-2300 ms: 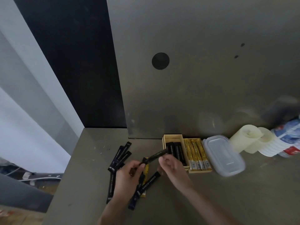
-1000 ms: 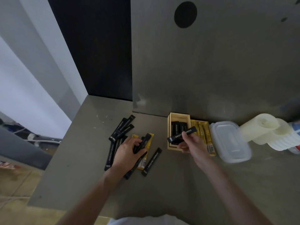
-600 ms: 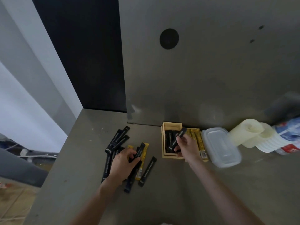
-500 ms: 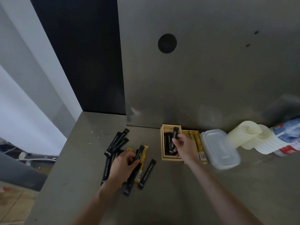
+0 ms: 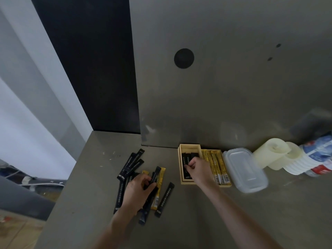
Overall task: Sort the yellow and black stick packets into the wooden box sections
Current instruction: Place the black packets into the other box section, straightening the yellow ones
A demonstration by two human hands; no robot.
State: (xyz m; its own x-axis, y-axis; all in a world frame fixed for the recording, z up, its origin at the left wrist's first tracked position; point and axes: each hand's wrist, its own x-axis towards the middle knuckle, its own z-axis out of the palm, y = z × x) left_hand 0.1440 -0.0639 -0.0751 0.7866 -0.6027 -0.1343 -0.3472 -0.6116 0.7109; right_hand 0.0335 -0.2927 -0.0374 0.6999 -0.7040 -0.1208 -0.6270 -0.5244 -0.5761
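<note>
A small wooden box (image 5: 181, 182) stands against the back wall. Its left section holds black stick packets (image 5: 185, 160), its right section holds yellow stick packets (image 5: 218, 168). My right hand (image 5: 198, 169) reaches into the left section, fingers pinched on a black packet lying among the others there. My left hand (image 5: 137, 191) rests on a loose pile to the left, gripping a black packet (image 5: 155, 175) that lies over a yellow packet (image 5: 159, 184). More black packets (image 5: 132, 163) spread across the table beside it, and one black packet (image 5: 165, 199) lies apart.
A clear plastic lidded container (image 5: 245, 172) sits right of the box. Stacked pale cups (image 5: 271, 155) and a plastic bottle (image 5: 318, 159) lie further right. The table's left edge (image 5: 71, 177) drops to the floor. A grey wall panel (image 5: 233, 87) rises behind.
My right hand carried a black packet from the pile to the box and lowered it into the left section. My left hand settled on the pile and took hold of another black packet.
</note>
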